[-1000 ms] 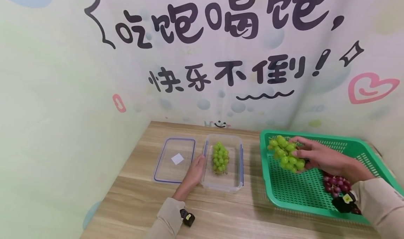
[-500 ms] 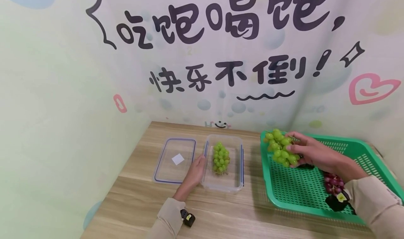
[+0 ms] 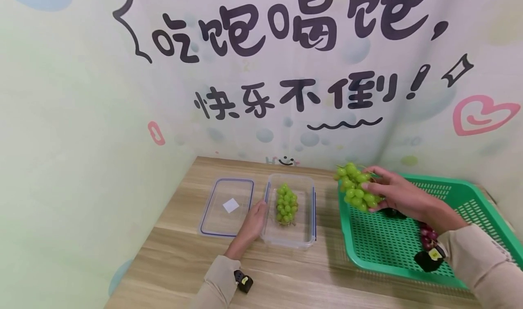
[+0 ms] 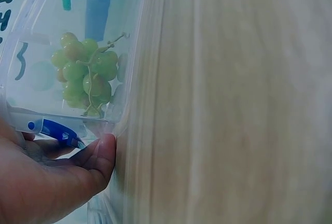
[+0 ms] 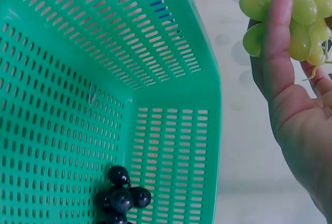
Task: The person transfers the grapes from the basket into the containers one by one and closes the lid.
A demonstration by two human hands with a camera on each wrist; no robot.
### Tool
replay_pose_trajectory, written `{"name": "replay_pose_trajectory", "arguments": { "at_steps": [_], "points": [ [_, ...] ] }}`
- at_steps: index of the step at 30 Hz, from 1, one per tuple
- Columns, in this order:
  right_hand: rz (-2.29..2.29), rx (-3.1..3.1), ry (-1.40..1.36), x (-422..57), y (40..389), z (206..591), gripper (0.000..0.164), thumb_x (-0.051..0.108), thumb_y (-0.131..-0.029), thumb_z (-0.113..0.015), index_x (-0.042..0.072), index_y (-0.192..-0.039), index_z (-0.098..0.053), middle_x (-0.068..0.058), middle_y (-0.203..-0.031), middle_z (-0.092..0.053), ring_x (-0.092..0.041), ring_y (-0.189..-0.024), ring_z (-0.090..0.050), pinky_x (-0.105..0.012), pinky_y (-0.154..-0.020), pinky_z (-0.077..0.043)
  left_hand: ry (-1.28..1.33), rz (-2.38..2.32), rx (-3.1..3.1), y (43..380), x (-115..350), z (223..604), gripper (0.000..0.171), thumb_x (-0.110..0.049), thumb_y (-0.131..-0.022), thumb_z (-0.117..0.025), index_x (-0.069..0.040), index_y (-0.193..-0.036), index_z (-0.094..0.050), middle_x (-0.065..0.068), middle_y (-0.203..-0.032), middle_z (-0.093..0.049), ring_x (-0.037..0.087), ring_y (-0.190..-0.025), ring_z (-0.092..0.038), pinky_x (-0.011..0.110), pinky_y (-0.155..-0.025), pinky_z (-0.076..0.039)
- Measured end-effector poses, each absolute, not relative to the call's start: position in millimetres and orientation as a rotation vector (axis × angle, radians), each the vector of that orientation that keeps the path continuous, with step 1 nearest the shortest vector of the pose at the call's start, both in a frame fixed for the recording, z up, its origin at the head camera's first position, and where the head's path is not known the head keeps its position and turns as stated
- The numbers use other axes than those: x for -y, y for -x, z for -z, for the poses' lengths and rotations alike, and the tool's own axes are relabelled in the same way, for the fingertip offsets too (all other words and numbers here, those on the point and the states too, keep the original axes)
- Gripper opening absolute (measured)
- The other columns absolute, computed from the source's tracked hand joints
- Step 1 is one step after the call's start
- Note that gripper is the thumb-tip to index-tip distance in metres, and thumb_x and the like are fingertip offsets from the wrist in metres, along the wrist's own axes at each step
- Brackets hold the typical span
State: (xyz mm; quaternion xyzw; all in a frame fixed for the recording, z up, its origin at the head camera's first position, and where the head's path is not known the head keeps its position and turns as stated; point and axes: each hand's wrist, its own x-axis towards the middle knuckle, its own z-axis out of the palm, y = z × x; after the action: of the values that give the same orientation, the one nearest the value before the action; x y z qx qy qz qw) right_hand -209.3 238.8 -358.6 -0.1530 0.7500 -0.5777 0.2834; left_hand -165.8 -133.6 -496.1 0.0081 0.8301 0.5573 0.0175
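Observation:
A bunch of green grapes (image 3: 356, 187) hangs from my right hand (image 3: 402, 195), above the green basket's left rim. In the right wrist view, my thumb (image 5: 280, 37) presses across several of these grapes. My left hand (image 3: 253, 220) holds the left side of a clear plastic food container (image 3: 303, 229). The left wrist view shows its thumb (image 4: 106, 154) and fingers at the wall, beside a blue clip (image 4: 57, 132). Inside the container a second green bunch (image 3: 287, 203) lies along the left half, its stem showing in the left wrist view.
A green perforated basket (image 3: 347, 243) stands at the right, with red grapes (image 3: 426, 236) and dark grapes (image 5: 122, 199) inside. The clear lid (image 3: 216, 218), blue-edged with a white square label (image 3: 230, 205), lies left of the container. A printed wall cloth (image 3: 245, 136) closes off the table's (image 3: 286, 277) back.
My right hand has moved left and slightly up with the green grapes, from over the basket to its left rim. My left hand and the container stay in place.

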Motion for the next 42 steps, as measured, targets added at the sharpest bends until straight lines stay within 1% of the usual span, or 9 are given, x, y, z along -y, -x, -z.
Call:
{"name": "replay_pose_trajectory", "arguments": {
  "at_steps": [2, 5, 7, 9, 12, 19, 28, 36, 42],
  "points": [
    [1.552, -2.029, 0.392, -234.6, 208.8, 357.5, 0.041, 0.029, -0.102, -0.055, 0.016, -0.136, -0.035, -0.018, -0.123, -0.052, -0.025, -0.098, -0.066, -0.046, -0.079, -0.058, -0.015, -1.728, -2.586, 165.8, 133.7, 495.9, 0.036, -0.023, -0.109, -0.023, -0.003, -0.092, -0.049, 0.003, -0.078, -0.037, 0.016, -0.075, -0.039, 0.03, -0.069, -0.037],
    [1.569, -2.065, 0.351, -227.7, 208.9, 356.5, 0.042, 0.032, -0.101, -0.057, 0.017, -0.135, -0.037, -0.018, -0.124, -0.051, -0.024, -0.096, -0.065, -0.044, -0.077, -0.058, -0.011, -1.729, -2.581, 166.1, 133.2, 495.4, 0.038, -0.023, -0.109, -0.023, 0.0, -0.096, -0.05, 0.003, -0.079, -0.036, 0.018, -0.077, -0.04, 0.032, -0.07, -0.037],
    [1.591, -2.082, 0.321, -222.7, 208.2, 355.7, 0.043, 0.033, -0.101, -0.058, 0.017, -0.134, -0.038, -0.019, -0.125, -0.05, -0.024, -0.095, -0.065, -0.043, -0.076, -0.058, -0.011, -1.734, -2.576, 166.2, 132.7, 495.2, 0.037, -0.023, -0.109, -0.023, -0.002, -0.094, -0.05, 0.003, -0.078, -0.037, 0.017, -0.075, -0.04, 0.03, -0.069, -0.037],
    [1.615, -2.093, 0.289, -217.8, 207.6, 355.2, 0.043, 0.034, -0.1, -0.059, 0.017, -0.134, -0.039, -0.019, -0.126, -0.048, -0.024, -0.094, -0.065, -0.042, -0.075, -0.058, -0.019, -1.743, -2.563, 166.4, 132.2, 494.9, 0.035, -0.023, -0.109, -0.023, -0.005, -0.088, -0.045, 0.002, -0.076, -0.035, 0.018, -0.068, -0.035, 0.03, -0.062, -0.034],
    [1.644, -2.105, 0.25, -210.1, 205.8, 354.0, 0.046, 0.036, -0.099, -0.061, 0.017, -0.133, -0.038, -0.018, -0.126, -0.047, -0.022, -0.092, -0.064, -0.039, -0.072, -0.058, -0.022, -1.752, -2.565, 166.1, 131.5, 494.2, 0.034, -0.023, -0.109, -0.023, -0.009, -0.085, -0.043, 0.002, -0.075, -0.035, 0.016, -0.066, -0.034, 0.029, -0.06, -0.033],
    [1.679, -2.132, 0.196, -194.8, 203.2, 354.9, 0.057, 0.041, -0.097, -0.063, 0.013, -0.138, -0.034, -0.018, -0.13, -0.047, -0.019, -0.085, -0.065, -0.033, -0.064, -0.057, -0.03, -1.75, -2.602, 165.1, 130.2, 493.0, 0.034, -0.021, -0.108, -0.024, -0.007, -0.082, -0.042, 0.001, -0.073, -0.035, 0.016, -0.065, -0.033, 0.029, -0.06, -0.032],
    [1.7, -2.185, 0.106, -168.7, 206.0, 363.4, 0.058, 0.041, -0.096, -0.063, 0.011, -0.139, -0.036, -0.019, -0.124, -0.049, -0.018, -0.078, -0.065, -0.032, -0.063, -0.057, -0.03, -1.745, -2.6, 164.8, 130.8, 491.7, 0.034, -0.021, -0.108, -0.025, -0.006, -0.084, -0.043, 0.002, -0.073, -0.035, 0.017, -0.067, -0.035, 0.03, -0.063, -0.034],
    [1.724, -2.221, 0.011, -145.2, 205.2, 373.0, 0.056, 0.037, -0.097, -0.063, 0.01, -0.139, -0.036, -0.018, -0.119, -0.05, -0.016, -0.071, -0.063, -0.03, -0.061, -0.056, -0.008, -1.745, -2.592, 164.1, 130.8, 492.9, 0.034, -0.021, -0.108, -0.026, -0.005, -0.084, -0.043, 0.001, -0.072, -0.036, 0.016, -0.064, -0.035, 0.028, -0.06, -0.033],
    [1.754, -2.195, -0.03, -130.1, 202.8, 383.2, 0.051, 0.031, -0.097, -0.065, 0.011, -0.135, -0.038, -0.018, -0.122, -0.052, -0.015, -0.061, -0.06, -0.032, -0.06, -0.057, -0.003, -1.762, -2.586, 162.8, 131.4, 492.1, 0.034, -0.021, -0.108, -0.027, -0.003, -0.084, -0.044, 0.0, -0.07, -0.036, 0.015, -0.062, -0.035, 0.027, -0.057, -0.032]
  ]
}}
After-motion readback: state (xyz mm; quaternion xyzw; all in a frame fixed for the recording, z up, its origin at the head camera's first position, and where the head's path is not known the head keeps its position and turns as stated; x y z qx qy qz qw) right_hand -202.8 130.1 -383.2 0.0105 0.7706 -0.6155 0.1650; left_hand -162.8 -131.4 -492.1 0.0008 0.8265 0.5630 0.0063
